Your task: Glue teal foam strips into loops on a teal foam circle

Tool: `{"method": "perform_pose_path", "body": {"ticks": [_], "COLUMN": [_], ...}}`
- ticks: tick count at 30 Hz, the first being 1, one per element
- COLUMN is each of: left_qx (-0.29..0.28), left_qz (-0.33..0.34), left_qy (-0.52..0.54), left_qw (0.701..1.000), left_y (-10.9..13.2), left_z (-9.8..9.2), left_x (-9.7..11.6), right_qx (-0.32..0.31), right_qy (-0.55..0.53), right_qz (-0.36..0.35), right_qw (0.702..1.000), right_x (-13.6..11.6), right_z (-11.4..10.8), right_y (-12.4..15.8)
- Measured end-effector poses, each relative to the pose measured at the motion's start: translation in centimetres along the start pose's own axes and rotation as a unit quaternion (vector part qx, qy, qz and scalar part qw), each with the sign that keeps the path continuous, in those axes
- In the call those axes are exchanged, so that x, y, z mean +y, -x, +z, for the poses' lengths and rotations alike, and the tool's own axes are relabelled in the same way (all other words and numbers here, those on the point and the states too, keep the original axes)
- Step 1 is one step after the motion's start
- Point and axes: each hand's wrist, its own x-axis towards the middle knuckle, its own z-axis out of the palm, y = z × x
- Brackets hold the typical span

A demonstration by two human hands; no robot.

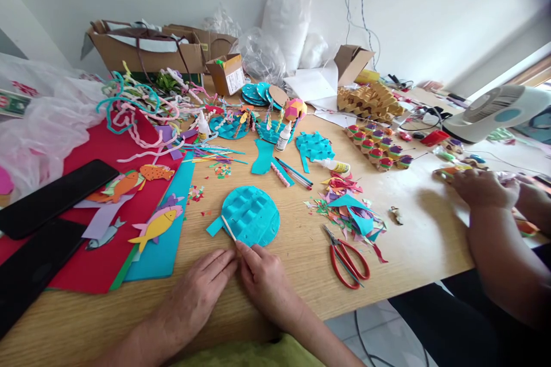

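Green cloth [253, 355] of the wearer's garment lies nearest the camera, on the near side of the blue disc [253, 206] that I take as landmark. The disc rests on the desk [297, 287], just beyond the two hands I monitor remotely. At its near edge, the right hand [267, 272] is closed, thumb and forefinger pinching a white stick [229, 228]. The stick's far tip reaches the disc's left edge; whether it touches, I cannot tell. The left hand [209, 281], near and left of the disc, has its fingers extended and close together; its palm is hidden, so I cannot tell whether it holds anything.

Stage of work: the disc's visible top is blue throughout and bears raised bumps, so I judge its colouring done. A blue tab [214, 226] juts out at its left; I cannot tell whether it is fastened, and judge this spot the part in hand. Beyond the disc to the left, a blue piece [228, 128] has twisted strands about it; the disc shows none. To its right lie paper scraps [353, 206] and red-handled scissors [350, 261]; farther right, a co-worker's hand [486, 188] works separately.
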Motion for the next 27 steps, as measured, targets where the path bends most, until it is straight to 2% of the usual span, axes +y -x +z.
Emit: {"method": "perform_pose_path", "body": {"ticks": [6,15,18,23,25,27], "left_qx": [-0.013,-0.021,-0.003,0.012,0.005,-0.001], "left_qz": [0.016,-0.010,-0.044,-0.058,-0.053,-0.042], "left_qy": [-0.022,0.048,0.042,0.006,0.008,0.013], "left_qw": [1.000,0.999,0.998,0.998,0.999,0.999], "left_y": [-0.1,0.3,0.3,-0.3,-0.5,-0.4], "left_z": [0.4,0.3,-0.3,-1.6,-1.8,-1.5], "left_x": [-0.3,-0.4,-1.4,-3.2,-3.1,-2.4], "right_qx": [-0.018,-0.051,-0.021,0.095,0.107,0.093], "right_qy": [-0.009,0.041,0.032,-0.044,-0.060,-0.055], "right_qz": [0.003,-0.007,-0.020,-0.036,-0.040,-0.054], "right_qw": [1.000,0.998,0.999,0.994,0.992,0.993], "right_x": [0.2,0.1,0.2,0.5,1.2,2.2], "right_z": [-0.1,-0.7,-0.4,-1.5,-2.5,-3.2], "right_y": [-0.1,-0.3,-0.1,0.9,1.6,2.4]}}
